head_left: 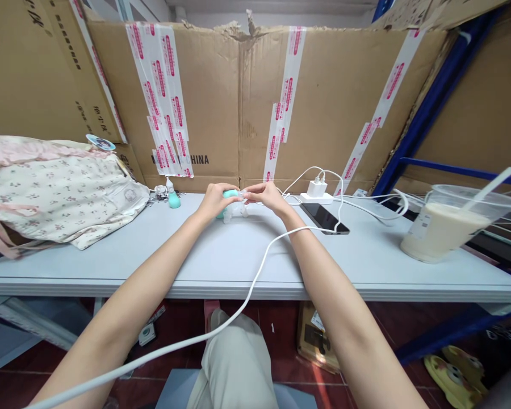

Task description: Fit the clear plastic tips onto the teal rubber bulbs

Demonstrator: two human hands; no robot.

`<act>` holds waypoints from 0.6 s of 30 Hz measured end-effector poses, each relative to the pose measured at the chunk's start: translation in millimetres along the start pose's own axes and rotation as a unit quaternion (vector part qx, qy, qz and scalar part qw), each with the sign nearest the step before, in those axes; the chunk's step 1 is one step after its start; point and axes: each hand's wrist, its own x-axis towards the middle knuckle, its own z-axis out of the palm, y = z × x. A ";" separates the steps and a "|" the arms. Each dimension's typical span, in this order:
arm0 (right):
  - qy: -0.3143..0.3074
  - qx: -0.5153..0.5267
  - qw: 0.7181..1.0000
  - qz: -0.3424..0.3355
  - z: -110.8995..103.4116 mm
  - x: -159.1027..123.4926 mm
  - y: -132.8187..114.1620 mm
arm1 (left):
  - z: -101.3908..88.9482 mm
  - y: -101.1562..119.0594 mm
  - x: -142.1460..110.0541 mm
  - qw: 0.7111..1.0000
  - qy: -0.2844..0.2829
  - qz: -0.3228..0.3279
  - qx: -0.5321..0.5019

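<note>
Above the middle of the table [234,258], my left hand [215,200] is closed around a mint-green squeeze bulb [230,193]. The fingertips of my right hand [264,196] pinch a small clear nozzle [241,196] at the right end of that bulb. From here I cannot tell whether the two are fully joined. Just below my hands lie small clear plastic pieces [227,217], and a second mint-green part [221,214] shows partly behind my left fingers. Farther left, another mint-green bulb with a clear tip [174,199] stands upright.
A floral cloth bag [59,193] covers the left end of the table. To the right are a black phone [323,217], a white charger [317,190] and a tilted-looking cup of milky drink [447,227]. A white cable [255,278] crosses in front. Cardboard [213,96] walls the back.
</note>
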 end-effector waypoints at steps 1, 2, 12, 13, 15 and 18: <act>-0.006 -0.002 1.000 -0.001 -0.6 0.1 0.2 | -0.2 -0.2 0.0 1.000 -0.005 0.000 0.004; -0.013 -0.005 1.000 -0.003 -1.2 0.3 0.6 | -0.5 -0.4 0.1 1.000 -0.009 0.002 0.006; -0.048 -0.054 0.997 -0.013 -6.8 2.2 1.2 | -1.3 0.1 -0.3 0.995 -0.056 0.054 0.063; -0.048 -0.062 0.997 -0.013 -6.8 2.1 0.9 | -0.6 0.1 -0.5 0.993 -0.066 0.063 0.074; -0.046 -0.082 0.996 -0.014 -6.4 2.2 0.7 | 0.9 -0.5 -0.6 0.990 -0.081 0.080 0.087; -0.028 -0.085 0.996 -0.029 -4.8 4.1 2.1 | 3.3 -2.5 -0.5 0.993 -0.055 0.071 0.079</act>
